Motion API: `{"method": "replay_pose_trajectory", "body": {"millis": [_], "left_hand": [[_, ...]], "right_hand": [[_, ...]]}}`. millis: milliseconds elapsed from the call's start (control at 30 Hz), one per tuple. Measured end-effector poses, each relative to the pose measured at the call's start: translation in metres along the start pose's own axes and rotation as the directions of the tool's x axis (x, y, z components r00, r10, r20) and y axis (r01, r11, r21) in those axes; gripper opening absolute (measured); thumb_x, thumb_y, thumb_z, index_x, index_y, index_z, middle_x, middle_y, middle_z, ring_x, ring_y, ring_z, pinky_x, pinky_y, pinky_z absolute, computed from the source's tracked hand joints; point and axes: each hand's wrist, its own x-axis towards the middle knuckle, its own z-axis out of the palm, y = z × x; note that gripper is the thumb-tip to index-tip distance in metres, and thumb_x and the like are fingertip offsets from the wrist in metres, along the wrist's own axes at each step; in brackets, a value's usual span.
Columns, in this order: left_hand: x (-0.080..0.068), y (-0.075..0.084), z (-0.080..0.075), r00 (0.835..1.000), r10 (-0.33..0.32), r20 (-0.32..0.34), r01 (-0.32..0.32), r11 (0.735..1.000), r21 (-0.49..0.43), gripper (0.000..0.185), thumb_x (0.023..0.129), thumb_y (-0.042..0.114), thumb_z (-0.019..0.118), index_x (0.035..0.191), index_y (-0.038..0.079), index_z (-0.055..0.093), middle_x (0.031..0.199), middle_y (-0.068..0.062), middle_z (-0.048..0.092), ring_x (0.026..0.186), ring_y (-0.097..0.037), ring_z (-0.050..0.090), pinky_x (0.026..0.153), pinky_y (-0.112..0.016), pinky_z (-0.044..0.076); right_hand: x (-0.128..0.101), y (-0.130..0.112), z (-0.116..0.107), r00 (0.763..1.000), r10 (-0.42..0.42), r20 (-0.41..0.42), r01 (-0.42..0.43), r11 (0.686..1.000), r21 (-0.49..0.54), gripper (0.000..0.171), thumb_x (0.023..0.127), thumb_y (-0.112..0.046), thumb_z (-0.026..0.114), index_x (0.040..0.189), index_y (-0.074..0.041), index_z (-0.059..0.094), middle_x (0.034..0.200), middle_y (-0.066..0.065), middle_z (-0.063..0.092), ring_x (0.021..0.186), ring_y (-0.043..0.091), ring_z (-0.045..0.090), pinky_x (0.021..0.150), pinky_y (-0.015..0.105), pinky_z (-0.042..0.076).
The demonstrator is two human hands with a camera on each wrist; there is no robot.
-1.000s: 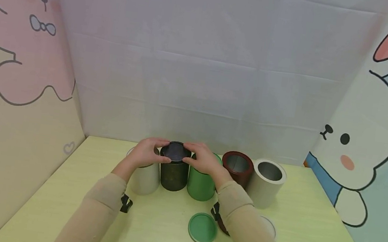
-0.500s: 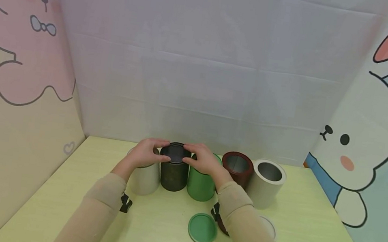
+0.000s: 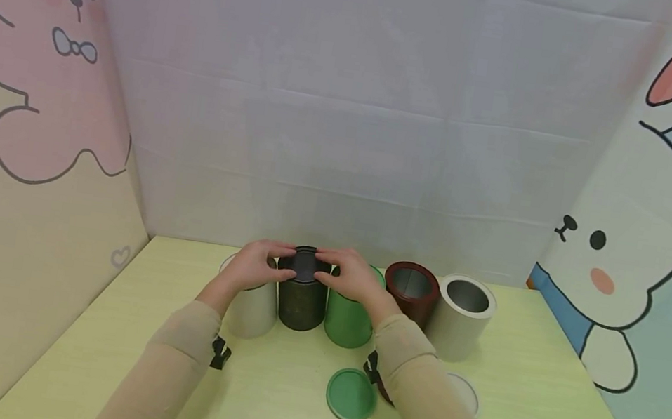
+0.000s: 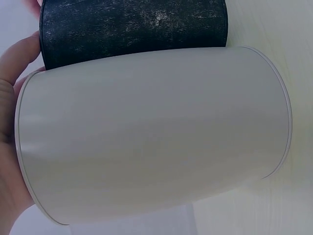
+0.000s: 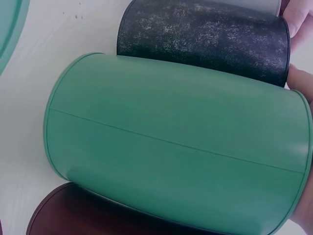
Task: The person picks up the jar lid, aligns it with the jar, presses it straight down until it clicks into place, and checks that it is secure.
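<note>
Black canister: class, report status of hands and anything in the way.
Left hand and right hand press lid onto black canister. White canister, green canister touch its sides.

Both hands on top rim of middle can: left hand over can to its left, right hand over can to its right; two open cans further right of right hand; loose lid on table nearer person than right hand

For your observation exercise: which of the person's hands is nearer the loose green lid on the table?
Right. The right hand grips the black canister, diagonally behind the green lid; the left hand is farther left.
</note>
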Motion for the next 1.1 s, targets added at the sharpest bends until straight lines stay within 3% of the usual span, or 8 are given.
{"method": "replay_pose_trajectory", "body": {"millis": [433, 667, 1100], "left_hand": [[0.003, 0.000, -0.002, 0.998, -0.035, 0.061, 0.036, 0.999, -0.015, 0.039, 0.088, 0.023, 0.076, 0.123, 0.004, 0.071, 0.136, -0.012, 0.060, 0.130, -0.034, 0.050, 0.105, -0.048, 0.043], [0.002, 0.003, -0.004, 0.997, 0.012, 0.075, -0.010, 1.000, -0.024, 0.027, 0.089, 0.017, 0.075, 0.112, 0.003, 0.076, 0.136, -0.017, 0.059, 0.128, -0.038, 0.051, 0.102, -0.049, 0.045], [0.000, 0.004, -0.005, 0.996, 0.021, 0.084, -0.019, 0.999, -0.028, 0.022, 0.091, 0.017, 0.074, 0.109, 0.005, 0.078, 0.136, -0.018, 0.058, 0.126, -0.038, 0.052, 0.099, -0.048, 0.048]], "right_hand": [[0.003, -0.007, -0.003, 0.999, 0.008, 0.040, -0.008, 1.000, 0.001, 0.042, 0.097, -0.022, 0.065, 0.134, -0.001, 0.061, 0.143, 0.013, 0.053, 0.129, 0.032, 0.051, 0.108, 0.044, 0.041], [-0.001, -0.012, -0.007, 0.998, -0.012, 0.054, 0.013, 1.000, -0.013, 0.037, 0.098, -0.019, 0.065, 0.130, -0.001, 0.065, 0.144, 0.016, 0.052, 0.130, 0.034, 0.050, 0.108, 0.045, 0.041], [-0.001, -0.012, -0.008, 0.998, -0.013, 0.069, 0.015, 0.999, -0.030, 0.037, 0.098, -0.020, 0.064, 0.130, -0.002, 0.065, 0.145, 0.015, 0.051, 0.131, 0.032, 0.050, 0.109, 0.044, 0.040]]}}
